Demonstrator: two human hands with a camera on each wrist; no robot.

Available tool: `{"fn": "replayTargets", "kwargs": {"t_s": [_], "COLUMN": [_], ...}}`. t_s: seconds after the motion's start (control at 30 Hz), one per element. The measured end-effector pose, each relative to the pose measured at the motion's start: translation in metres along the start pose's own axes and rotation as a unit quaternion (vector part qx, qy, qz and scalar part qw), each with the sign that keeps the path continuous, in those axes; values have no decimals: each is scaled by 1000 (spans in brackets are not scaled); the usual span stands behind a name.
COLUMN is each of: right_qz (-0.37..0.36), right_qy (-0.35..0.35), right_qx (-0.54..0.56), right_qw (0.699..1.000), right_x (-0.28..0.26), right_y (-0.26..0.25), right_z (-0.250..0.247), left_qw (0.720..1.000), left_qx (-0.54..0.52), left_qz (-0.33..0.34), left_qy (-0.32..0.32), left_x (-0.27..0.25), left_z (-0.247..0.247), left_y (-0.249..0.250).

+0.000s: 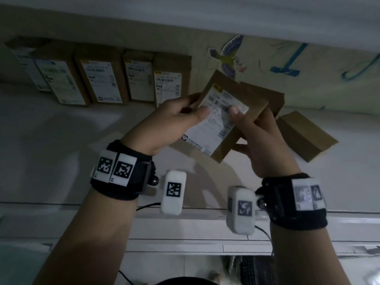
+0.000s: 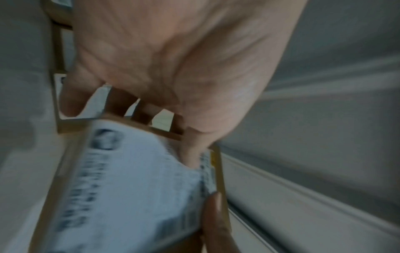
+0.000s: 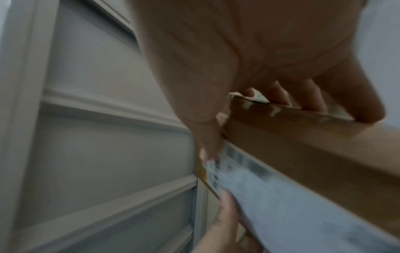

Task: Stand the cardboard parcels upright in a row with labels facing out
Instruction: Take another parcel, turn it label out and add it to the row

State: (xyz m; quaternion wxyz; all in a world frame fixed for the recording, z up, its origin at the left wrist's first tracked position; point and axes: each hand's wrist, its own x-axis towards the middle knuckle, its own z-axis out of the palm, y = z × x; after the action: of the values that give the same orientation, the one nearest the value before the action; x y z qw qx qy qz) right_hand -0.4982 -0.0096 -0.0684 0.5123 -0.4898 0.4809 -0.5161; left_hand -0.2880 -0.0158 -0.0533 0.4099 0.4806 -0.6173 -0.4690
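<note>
A brown cardboard parcel [image 1: 230, 118] with a white label facing me is held tilted in the air above the white surface. My left hand [image 1: 174, 122] grips its left edge, thumb on the label. My right hand [image 1: 257, 138] grips its right side, thumb on the label, fingers behind. In the left wrist view the parcel [image 2: 129, 188] shows blurred under the left hand [image 2: 173, 68]. The right wrist view shows the parcel [image 3: 292, 171] and the right hand [image 3: 238, 59]. Several parcels [image 1: 102, 81] stand upright in a row against the wall, labels facing out.
One plain brown parcel [image 1: 304, 136] lies flat on the white surface [image 1: 61, 151] to the right; another brown one [image 1: 273, 97] sits behind the held parcel. A wall [image 1: 308, 64] with bird and blue drawings stands behind. The surface's front edge [image 1: 185, 210] is near my wrists.
</note>
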Motion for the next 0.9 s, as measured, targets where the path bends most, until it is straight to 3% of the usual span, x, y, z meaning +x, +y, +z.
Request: {"fn": "replayTargets", "kwargs": {"t_s": [0.1, 0.2, 0.4, 0.67, 0.9], "right_qz": [-32, -60, -30, 4, 50], "right_qy": [30, 51, 32, 2, 19], "right_qx": [-67, -101, -205, -231, -228], "right_qw": [997, 992, 978, 973, 972], "right_x": [27, 56, 111, 148, 189], "right_y": [-3, -8, -18, -12, 4], "right_z": [1, -1, -2, 11, 16], "left_qw": [996, 991, 962, 898, 900], "left_qx": [72, 120, 252, 434, 419], "left_qz": [40, 32, 58, -35, -63], "left_qy": [39, 57, 90, 67, 101], "left_x": [15, 29, 63, 95, 91], "left_z": [1, -1, -21, -24, -13], "left_y": [6, 22, 46, 43, 33]}}
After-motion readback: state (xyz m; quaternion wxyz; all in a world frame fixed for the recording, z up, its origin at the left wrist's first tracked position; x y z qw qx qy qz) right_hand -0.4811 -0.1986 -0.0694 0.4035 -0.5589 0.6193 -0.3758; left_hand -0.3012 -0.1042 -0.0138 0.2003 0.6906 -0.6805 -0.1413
